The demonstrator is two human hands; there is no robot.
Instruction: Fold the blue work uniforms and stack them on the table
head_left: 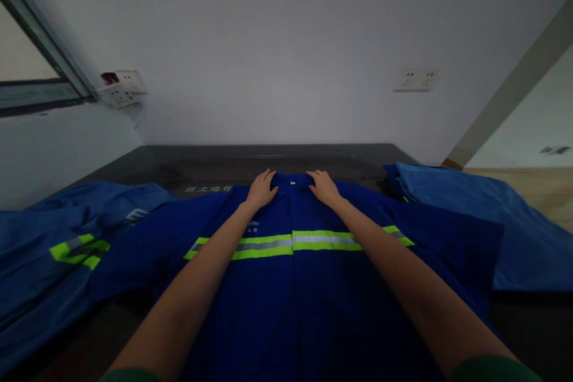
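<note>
Left hand [262, 189] and right hand [324, 187], mid-frame, touch either side of the collar [293, 181] of a dark-blue shirt [313, 286]; cannot tell if fingers pinch cloth. Shirt lies spread across lower centre, between a lighter-blue garment [40, 286] at lower left and blue cloth [532, 245] at right.

Open between the forearms, hemmed in by wall and garments
A gap separates the left hand [261, 191] from the right hand [325, 188] at the collar [290, 179] of the blue work shirt [293, 298], with open air between the forearms. Beyond the collar, a strip of dark tabletop [268, 156] ends at the wall [268, 59]. A blue garment with reflective strips [129, 197] and a blue folded garment [461, 191] obstruct low sideways passage at either sleeve.
</note>
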